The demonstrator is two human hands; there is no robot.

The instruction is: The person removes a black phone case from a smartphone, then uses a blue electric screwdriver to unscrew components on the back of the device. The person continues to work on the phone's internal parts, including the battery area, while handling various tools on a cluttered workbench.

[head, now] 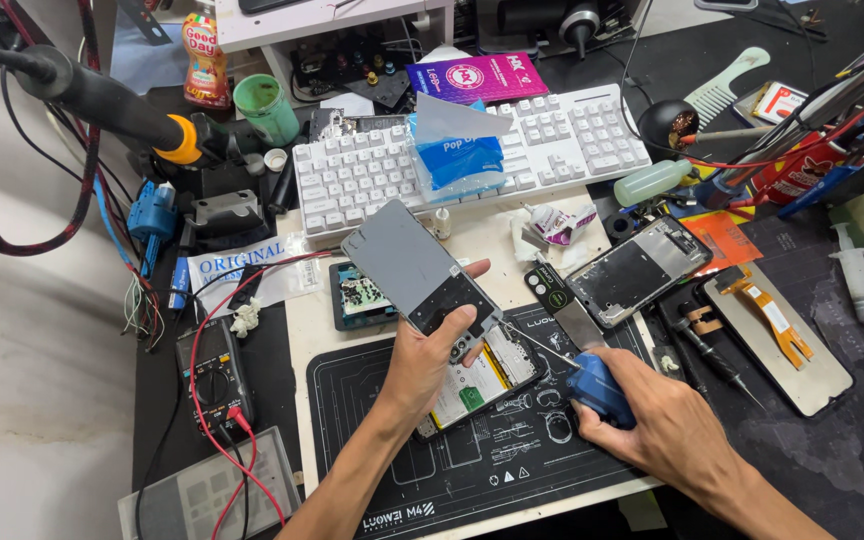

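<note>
Brightly and evenly lit from above, with soft, short shadows under the left hand (432, 365) and right hand (667, 425). Mild glare on the grey phone back cover (407, 265) and white keyboard (472, 160). Sharp at centre; slightly bowed and softer toward the edges, with wide-angle stretch at the corners.

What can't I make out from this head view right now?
- Open phone: its near end sits under the left hand and the lifted back cover.
- Screwdriver: handle wrapped by the right hand; tip contact too small to tell.
- Meter: dial setting too small.
- Tray: cut off by the bottom edge.
</note>
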